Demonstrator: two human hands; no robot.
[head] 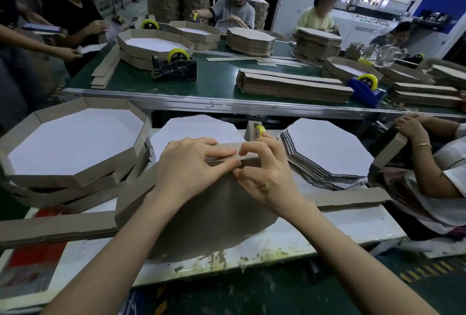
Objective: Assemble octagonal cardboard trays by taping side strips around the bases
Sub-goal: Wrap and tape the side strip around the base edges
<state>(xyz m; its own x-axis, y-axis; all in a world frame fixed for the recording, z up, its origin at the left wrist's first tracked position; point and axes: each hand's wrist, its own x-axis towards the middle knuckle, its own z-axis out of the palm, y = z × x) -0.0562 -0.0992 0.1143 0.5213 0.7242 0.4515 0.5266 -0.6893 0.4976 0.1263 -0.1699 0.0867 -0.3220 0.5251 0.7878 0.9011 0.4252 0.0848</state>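
Note:
An octagonal cardboard base (209, 216) lies brown side up on the white table, with a brown side strip (136, 188) folded against its left and far edges. My left hand (189, 166) lies over the strip's far section, fingers straight and pressing it down onto the base edge. My right hand (262, 168) is just to its right, thumb and forefinger pinching at the seam between strip and base; I cannot make out any tape there. A small tape dispenser (256, 131) with a yellow roll stands right behind my right hand.
Finished trays (70, 143) are stacked at left. A loose white base (199, 130) and a pile of bases (327, 148) lie beyond my hands. Loose strips (50, 226) cross the table. Another person's hands (413, 125) work at right. Behind is a green table (216, 80) with dispensers and strip piles.

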